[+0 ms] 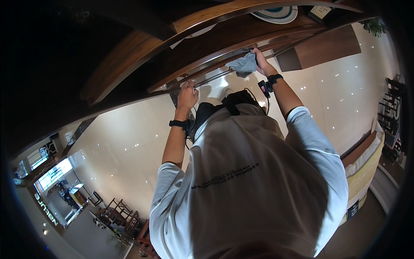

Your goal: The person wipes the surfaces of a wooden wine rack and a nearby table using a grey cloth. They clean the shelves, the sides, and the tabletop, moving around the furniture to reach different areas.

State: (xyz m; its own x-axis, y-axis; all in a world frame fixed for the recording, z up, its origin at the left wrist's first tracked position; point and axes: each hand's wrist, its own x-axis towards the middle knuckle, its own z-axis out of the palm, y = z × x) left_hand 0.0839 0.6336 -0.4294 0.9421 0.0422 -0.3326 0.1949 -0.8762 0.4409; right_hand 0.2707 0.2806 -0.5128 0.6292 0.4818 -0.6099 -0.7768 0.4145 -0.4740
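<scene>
My right hand (261, 63) holds a crumpled grey-blue cloth (245, 64) against a lower rail of a dark wooden shelf unit (207, 60). Part of the cloth hangs below the rail. Farther left, my left hand (187, 95) has its fingertips at the edge of the same unit; whether they grip it or only rest there cannot be made out. Above the hands, a plate with blue rings (275, 14) sits on a higher shelf, beside a small framed card (321, 13) that bears writing.
A brown box-shaped piece of furniture (328, 48) stands beyond my right hand, near a green plant (373, 27). Glossy pale floor tiles (129, 139) stretch around me. A yellow-covered, padded piece (364, 168) is behind my right side. Wooden chairs (121, 213) are behind on the left.
</scene>
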